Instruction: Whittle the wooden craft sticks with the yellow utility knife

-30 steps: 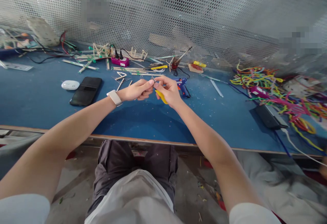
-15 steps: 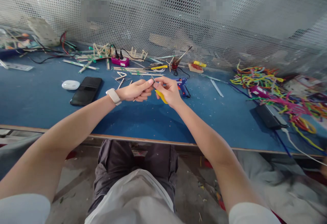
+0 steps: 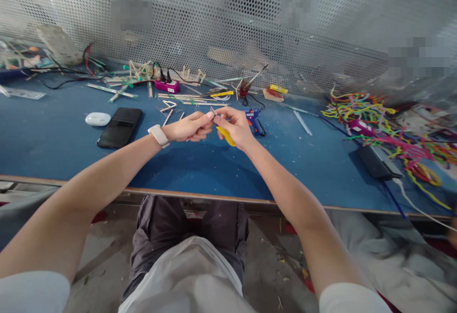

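My right hand (image 3: 233,125) is closed around a yellow utility knife (image 3: 226,136), its handle jutting below the fingers. A thin metal tip points up between my two hands, which meet above the desk. My left hand (image 3: 193,126), with a white band on the wrist, is closed, its thumb against the tip of the tool. The end of a thin wooden stick (image 3: 188,140) shows just under the left fingers; most of it is hidden in the hand. Behind the right hand lies a blue glue gun (image 3: 254,122).
A black phone (image 3: 120,127) and a white oval case (image 3: 97,119) lie on the left. Wooden sticks (image 3: 193,97), a purple power socket (image 3: 167,85) and another yellow cutter (image 3: 222,93) lie at the back. Colourful pipe cleaners (image 3: 360,106) and a black box (image 3: 379,162) are at right.
Both hands keep nearly the same place and grip. The yellow knife has shifted very slightly; nothing was picked up or let go.
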### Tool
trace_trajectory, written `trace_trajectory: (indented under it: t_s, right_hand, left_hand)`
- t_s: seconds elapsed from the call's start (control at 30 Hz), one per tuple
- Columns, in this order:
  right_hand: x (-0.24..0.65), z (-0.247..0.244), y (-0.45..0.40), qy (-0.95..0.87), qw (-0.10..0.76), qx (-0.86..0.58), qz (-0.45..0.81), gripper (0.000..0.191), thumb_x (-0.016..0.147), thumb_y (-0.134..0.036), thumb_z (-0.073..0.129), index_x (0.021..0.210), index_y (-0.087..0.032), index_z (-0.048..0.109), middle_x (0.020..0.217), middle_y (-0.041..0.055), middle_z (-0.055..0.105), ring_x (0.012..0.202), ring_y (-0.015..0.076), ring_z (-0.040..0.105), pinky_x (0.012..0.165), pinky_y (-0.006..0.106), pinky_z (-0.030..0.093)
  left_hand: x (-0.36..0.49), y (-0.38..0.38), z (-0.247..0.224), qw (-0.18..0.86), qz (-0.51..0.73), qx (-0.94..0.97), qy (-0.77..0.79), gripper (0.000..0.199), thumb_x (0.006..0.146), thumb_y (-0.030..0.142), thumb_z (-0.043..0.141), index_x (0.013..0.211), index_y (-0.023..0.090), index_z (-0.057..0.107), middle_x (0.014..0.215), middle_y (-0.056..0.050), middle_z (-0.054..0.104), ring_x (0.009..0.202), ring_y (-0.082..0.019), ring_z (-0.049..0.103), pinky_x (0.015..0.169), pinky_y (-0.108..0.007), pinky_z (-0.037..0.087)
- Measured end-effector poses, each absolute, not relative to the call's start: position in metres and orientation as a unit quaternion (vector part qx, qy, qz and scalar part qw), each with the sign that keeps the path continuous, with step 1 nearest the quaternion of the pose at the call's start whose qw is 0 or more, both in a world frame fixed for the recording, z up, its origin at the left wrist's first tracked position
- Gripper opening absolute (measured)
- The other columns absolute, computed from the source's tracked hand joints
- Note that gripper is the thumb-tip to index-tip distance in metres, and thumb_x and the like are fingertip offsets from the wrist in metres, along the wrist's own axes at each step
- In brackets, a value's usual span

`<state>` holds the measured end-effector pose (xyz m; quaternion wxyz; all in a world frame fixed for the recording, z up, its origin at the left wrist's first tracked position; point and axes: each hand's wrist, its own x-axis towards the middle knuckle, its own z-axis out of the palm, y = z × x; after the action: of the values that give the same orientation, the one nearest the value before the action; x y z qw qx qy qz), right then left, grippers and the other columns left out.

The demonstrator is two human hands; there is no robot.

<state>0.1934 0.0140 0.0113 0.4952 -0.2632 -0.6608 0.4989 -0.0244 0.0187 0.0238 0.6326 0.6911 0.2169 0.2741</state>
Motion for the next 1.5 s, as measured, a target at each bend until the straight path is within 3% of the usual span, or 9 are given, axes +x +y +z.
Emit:
trace_trajectory:
  t_s: [0.13,0.37,0.7,0.97,1.1,1.37,1.5]
  right_hand:
    - [0.192,0.011,0.014,-0.655,0.499,-0.264,0.502,0.053,0.087,-0.070,0.099,0.103,-0.024,0.079,0.064,-0.0109,0.054,0.043,0.0118,0.062,0.044,0.026,0.050]
    - [0.191,0.009,0.015,-0.645,0.521,-0.276,0.485,0.055,0.088,-0.073,0.098,0.104,-0.023,0.080,0.063,-0.0111,0.054,0.043,0.0125,0.063,0.043,0.027,0.049]
    - [0.191,0.006,0.014,-0.665,0.533,-0.292,0.435,0.054,0.094,-0.073,0.093,0.109,-0.023,0.081,0.066,-0.0103,0.054,0.042,0.0103,0.059,0.042,0.026,0.047]
    - [0.192,0.006,0.014,-0.674,0.529,-0.312,0.409,0.055,0.094,-0.076,0.091,0.102,-0.022,0.082,0.061,-0.0096,0.054,0.042,0.0108,0.059,0.043,0.026,0.047]
    - [0.194,0.007,0.015,-0.678,0.524,-0.304,0.417,0.054,0.094,-0.075,0.092,0.100,-0.022,0.082,0.060,-0.0096,0.054,0.042,0.0105,0.057,0.044,0.026,0.046]
    - [0.194,0.010,0.011,-0.686,0.494,-0.226,0.483,0.053,0.093,-0.070,0.096,0.107,-0.023,0.077,0.066,-0.0109,0.056,0.044,0.0096,0.061,0.046,0.024,0.049]
    - [0.192,0.009,0.010,-0.677,0.504,-0.207,0.494,0.050,0.093,-0.065,0.098,0.106,-0.023,0.075,0.067,-0.0112,0.057,0.044,0.0095,0.063,0.045,0.024,0.050]
  left_hand:
    - [-0.023,0.020,0.021,0.616,0.286,0.701,0.216,0.085,0.095,0.101,0.065,0.069,0.026,0.034,0.062,0.011,0.024,0.044,-0.006,0.023,0.038,-0.021,0.023]
    - [-0.015,0.021,0.016,0.570,0.331,0.714,0.238,0.078,0.108,0.092,0.053,0.070,0.026,0.035,0.062,0.010,0.023,0.044,-0.006,0.025,0.038,-0.020,0.025]
    - [-0.014,0.022,0.013,0.566,0.356,0.704,0.237,0.075,0.111,0.085,0.055,0.070,0.026,0.035,0.061,0.011,0.025,0.043,-0.005,0.026,0.037,-0.018,0.026]
    - [-0.012,0.021,0.014,0.573,0.347,0.692,0.270,0.073,0.115,0.081,0.052,0.070,0.025,0.036,0.060,0.010,0.027,0.042,-0.006,0.026,0.037,-0.018,0.026]
    - [-0.013,0.020,0.015,0.586,0.340,0.689,0.257,0.076,0.110,0.087,0.056,0.070,0.026,0.035,0.059,0.011,0.026,0.042,-0.006,0.025,0.037,-0.018,0.025]
    - [-0.022,0.018,0.021,0.711,0.223,0.646,0.165,0.085,0.094,0.102,0.066,0.070,0.028,0.032,0.061,0.012,0.017,0.045,-0.007,0.011,0.036,-0.020,0.015]
    - [-0.025,0.017,0.025,0.729,0.196,0.641,0.141,0.083,0.091,0.087,0.085,0.068,0.025,0.036,0.060,0.013,0.018,0.046,-0.005,0.011,0.037,-0.018,0.015]
